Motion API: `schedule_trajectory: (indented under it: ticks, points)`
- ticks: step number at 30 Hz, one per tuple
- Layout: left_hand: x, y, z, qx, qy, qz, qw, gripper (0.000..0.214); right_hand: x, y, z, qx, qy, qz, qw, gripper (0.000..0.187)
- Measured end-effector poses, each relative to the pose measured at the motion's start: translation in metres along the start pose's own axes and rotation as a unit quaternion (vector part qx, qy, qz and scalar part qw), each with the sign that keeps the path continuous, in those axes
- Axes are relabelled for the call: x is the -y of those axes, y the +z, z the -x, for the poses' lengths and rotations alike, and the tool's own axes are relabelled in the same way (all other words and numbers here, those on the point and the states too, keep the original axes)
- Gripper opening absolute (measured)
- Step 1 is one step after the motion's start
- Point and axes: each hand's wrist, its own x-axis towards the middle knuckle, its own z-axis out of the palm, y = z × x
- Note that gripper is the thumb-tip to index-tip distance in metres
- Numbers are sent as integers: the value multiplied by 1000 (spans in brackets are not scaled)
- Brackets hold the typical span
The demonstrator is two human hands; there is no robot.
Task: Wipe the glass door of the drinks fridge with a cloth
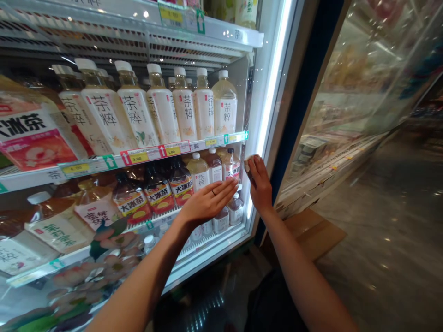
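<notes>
Flower print (117,269) partly covers shelved bottles (103,117) beyond hands (208,199); cardboard (311,233) lies right.

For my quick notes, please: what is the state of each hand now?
Left hand: open, fingers extended.
Right hand: holding a small cloth-like item.

Glass pane (200,60) before bottles (182,108)

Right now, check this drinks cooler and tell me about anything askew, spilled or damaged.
Nothing clearly stands out around the left hand or right hand. The bottles stand in rows on the shelves, no spill or damage visible; some lean left, probably lens distortion.
</notes>
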Motion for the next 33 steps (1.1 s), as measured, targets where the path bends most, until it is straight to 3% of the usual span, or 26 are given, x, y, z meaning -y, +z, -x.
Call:
schedule_trajectory:
  ticks: [3, 5, 11, 14, 19, 22, 28, 31, 33]
  points:
    - [5, -8, 0, -14, 6, 4, 1000, 50, -11, 2, 1, -57, 46, 26, 997, 68]
    - [11, -17, -1, -22, 9, -2, 1000, 49, -6, 5, 0, -63, 45, 31, 997, 68]
    - [31, -49, 2, -26, -14, -30, 999, 49, 41, 13, -5, 4, -85, -14, 996, 74]
    - [35, -58, 9, -12, -34, -36, 999, 50, 41, 13, -6, 13, -103, -19, 994, 72]
    - [40, -58, 24, 16, -49, -46, 998, 51, 19, 17, -5, -72, -29, 10, 997, 67]
    - [42, -55, 26, 26, -38, -58, 997, 50, 22, 21, -4, -85, -7, 25, 996, 67]
    - [41, -54, 25, 35, -27, -66, 997, 50, 56, 25, 1, -2, -109, -10, 994, 74]
    - [40, -54, 27, 42, -29, -60, 997, 54, 54, 22, 0, 8, -133, -23, 991, 74]
    - [39, -54, 29, 47, -34, -57, 997, 58, 44, 20, 0, -18, -113, -11, 993, 73]
